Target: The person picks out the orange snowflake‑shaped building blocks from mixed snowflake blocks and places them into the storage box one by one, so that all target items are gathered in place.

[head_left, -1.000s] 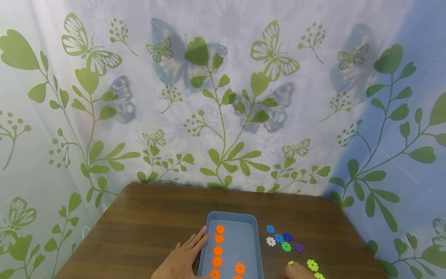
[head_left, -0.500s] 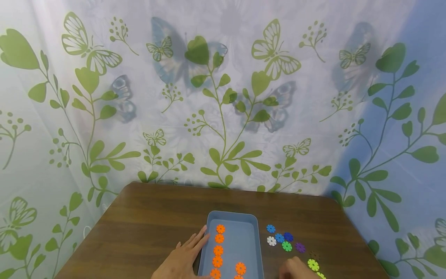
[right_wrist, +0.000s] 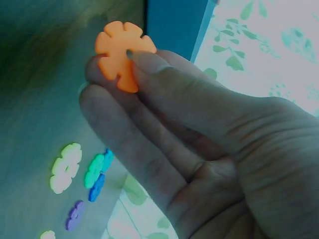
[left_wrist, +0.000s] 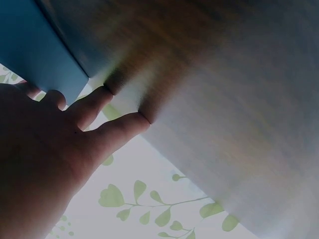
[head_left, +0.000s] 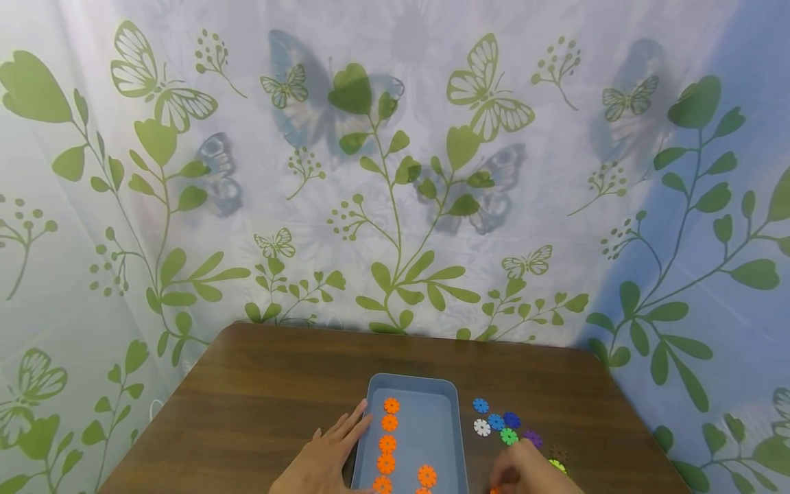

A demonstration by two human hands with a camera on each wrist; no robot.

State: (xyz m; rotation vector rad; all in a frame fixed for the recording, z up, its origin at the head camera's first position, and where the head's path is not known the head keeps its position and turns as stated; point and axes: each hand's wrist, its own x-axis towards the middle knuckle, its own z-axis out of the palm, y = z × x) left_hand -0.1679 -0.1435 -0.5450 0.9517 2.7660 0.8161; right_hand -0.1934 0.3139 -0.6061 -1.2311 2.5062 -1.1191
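Between thumb and fingers, my right hand (right_wrist: 199, 119) pinches an orange notched snowflake disc (right_wrist: 117, 47), seen face-on in the right wrist view. In the head view that right hand (head_left: 533, 470) is low, just right of the blue-grey tray (head_left: 428, 408), with only a sliver of orange showing. My left hand (head_left: 324, 456) lies with fingers extended along the tray's left side, fingertips at its rim. Inside the tray, orange discs (head_left: 387, 444) form a column on the left, and a shorter group of orange discs (head_left: 427, 475) sits at lower right.
Right of the tray lie loose discs: a white disc (head_left: 482, 427), blue ones (head_left: 511, 420), a green disc (head_left: 509, 436), a purple disc (head_left: 533, 438), a brown one (head_left: 558, 453) and a yellow-green disc (head_left: 557, 465). A patterned curtain (head_left: 395, 171) hangs behind the wooden table (head_left: 290, 370).
My right hand has moved slightly up, now covering more of the yellow-green discs, and a bit of orange shows at its fingers. The left hand stays at the tray.
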